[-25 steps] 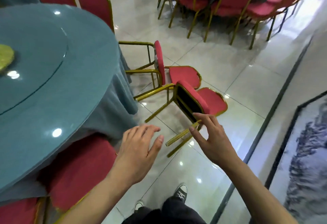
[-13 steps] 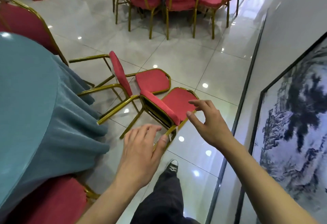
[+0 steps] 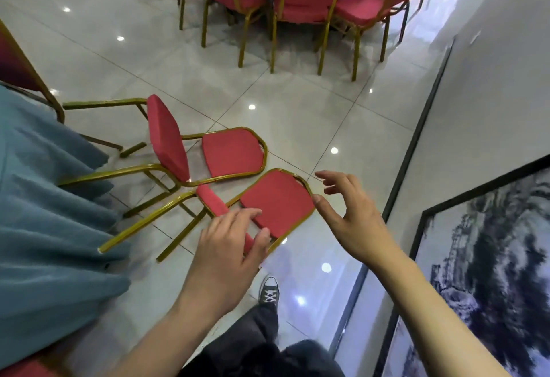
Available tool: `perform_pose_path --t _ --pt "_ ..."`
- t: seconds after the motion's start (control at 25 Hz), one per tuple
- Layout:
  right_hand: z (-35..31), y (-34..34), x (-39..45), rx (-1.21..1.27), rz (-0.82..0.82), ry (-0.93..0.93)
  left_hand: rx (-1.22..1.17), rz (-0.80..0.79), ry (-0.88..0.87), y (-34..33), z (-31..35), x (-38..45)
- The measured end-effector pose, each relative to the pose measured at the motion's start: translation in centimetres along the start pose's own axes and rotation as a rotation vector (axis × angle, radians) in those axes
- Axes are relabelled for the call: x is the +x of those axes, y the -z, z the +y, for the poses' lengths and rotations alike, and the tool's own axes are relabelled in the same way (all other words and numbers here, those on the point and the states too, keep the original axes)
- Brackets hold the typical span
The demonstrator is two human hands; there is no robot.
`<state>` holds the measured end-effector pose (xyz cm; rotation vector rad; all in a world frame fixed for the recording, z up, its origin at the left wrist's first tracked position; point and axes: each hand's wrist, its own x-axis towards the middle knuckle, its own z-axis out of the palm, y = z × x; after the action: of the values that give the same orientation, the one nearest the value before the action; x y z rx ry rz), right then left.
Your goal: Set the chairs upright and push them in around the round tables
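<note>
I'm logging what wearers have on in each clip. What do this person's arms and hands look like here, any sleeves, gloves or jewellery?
Both forearms are bare up to the frame edge, with no sleeve in view. The left hand and right hand wear no gloves, and no rings, watch or bracelet show.

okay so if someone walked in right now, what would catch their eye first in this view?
Two tipped-over red chairs lie on the glossy tile floor in mid-frame: the nearer chair and the farther chair, beside the blue tablecloth at left. The left hand and right hand reach toward the nearer one, fingers spread.
</note>
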<state>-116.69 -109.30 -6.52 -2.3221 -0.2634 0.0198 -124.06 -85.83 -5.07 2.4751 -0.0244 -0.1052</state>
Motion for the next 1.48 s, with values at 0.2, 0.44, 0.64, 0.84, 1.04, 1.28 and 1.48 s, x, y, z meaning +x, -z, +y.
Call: perform_pose_path --t 0.2,0.44,0.64,0.84,1.04,1.28,1.48 --pt "3.0 3.2 6.6 0.014 -0.018 0.000 0.005 0.058 -0.003 0.4 3.2 9.3" --pt "6.0 5.9 16.6 0.001 -0.104 0.094 0.021 0.118 0.062 -0.6 5.7 17.4" --pt "10.3 8.2 26.9 0.078 -0.256 0.223 0.027 0.217 0.238 -3.6 8.7 24.8" --pt "13.5 9.5 36.6 0.116 -0.485 0.375 0.001 0.390 0.510 -7.1 14.0 29.7" --pt "13.2 8.8 42.7 0.138 -0.695 0.595 -0.005 0.553 0.742 -9.9 18.7 31.1" --pt "10.7 6.2 44.9 0.166 -0.854 0.718 -0.019 0.703 0.924 -10.1 19.4 30.5" --pt "7.0 3.6 45.4 0.180 -0.901 0.840 0.008 0.785 0.957 -8.6 15.9 31.7"
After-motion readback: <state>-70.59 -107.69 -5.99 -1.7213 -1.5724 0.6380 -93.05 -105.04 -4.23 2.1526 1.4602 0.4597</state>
